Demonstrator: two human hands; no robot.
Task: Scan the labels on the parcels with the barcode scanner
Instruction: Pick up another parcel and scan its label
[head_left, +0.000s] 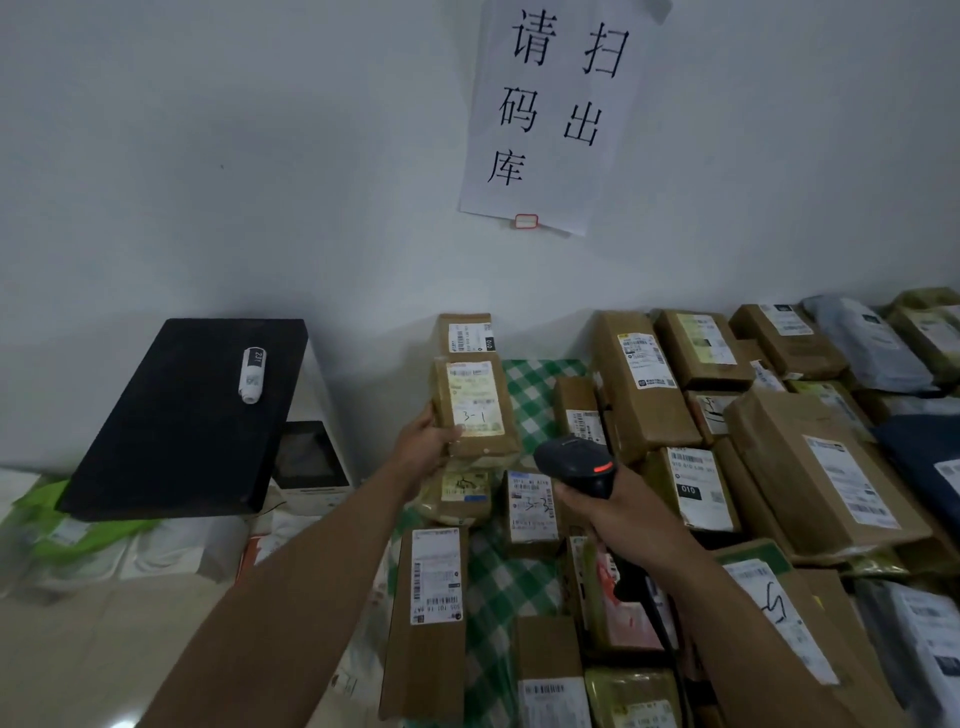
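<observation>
My left hand (423, 441) grips a small brown parcel (475, 405) by its lower left edge and holds it up, label facing me, with "3-1" handwritten on the label. My right hand (618, 514) grips the handle of a black barcode scanner (576, 465). The scanner head points up and left toward the held parcel, a red light glowing on its top. Several more labelled brown parcels (639, 384) lie on the green checked cloth (535, 384) below and to the right.
A black flat board (182, 421) lies on a white machine (311, 457) at the left, with a small white device (252, 374) on top. A paper sign (550, 114) hangs on the wall. Grey and dark mailer bags (867, 343) lie at the far right.
</observation>
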